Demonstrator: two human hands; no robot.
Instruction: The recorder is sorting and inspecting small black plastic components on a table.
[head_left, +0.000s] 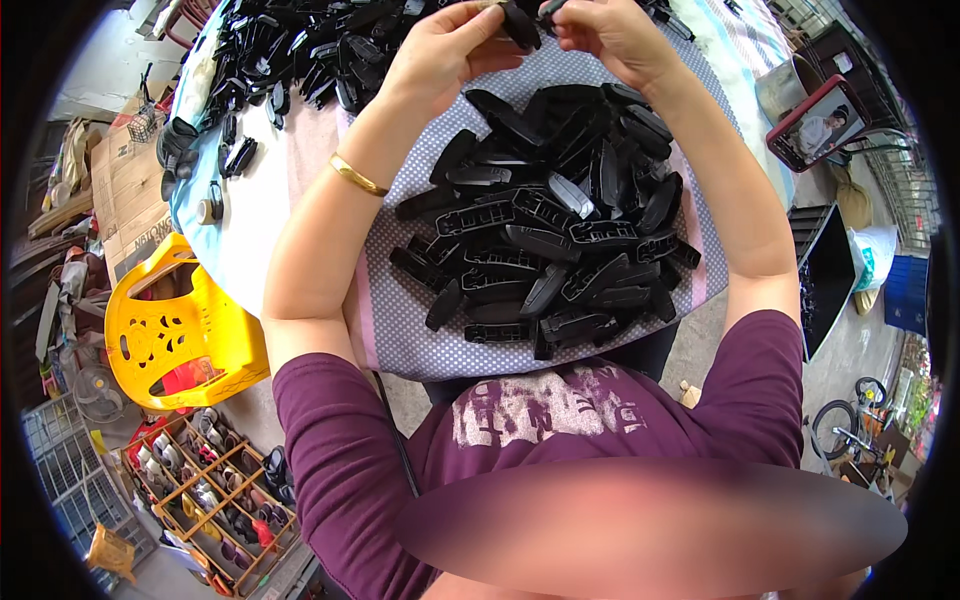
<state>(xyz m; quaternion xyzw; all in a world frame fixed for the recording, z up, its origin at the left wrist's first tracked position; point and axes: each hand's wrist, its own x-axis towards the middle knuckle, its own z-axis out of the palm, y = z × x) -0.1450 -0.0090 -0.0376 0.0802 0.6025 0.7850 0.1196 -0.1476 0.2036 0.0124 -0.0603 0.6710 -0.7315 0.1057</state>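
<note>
At the top of the view, beyond a heap of parts, both hands are raised over the table. My left hand (440,55) pinches a curved black plastic part (520,27) between thumb and fingers. Close beside it, the fingertips of my right hand (618,42) are closed on a small dark piece (549,10), cut off partly by the frame edge; its kind is not clear. Below the hands lies a heap of black elongated plastic shells (540,225), some showing ribbed hollow insides, others smooth backs.
A larger pile of black plastic parts (310,45) covers the far left of the cloth-covered table (320,165). A yellow plastic chair (185,325) stands at the left, above a shoe rack (215,500). At the right edge is a phone (820,122) with its screen lit.
</note>
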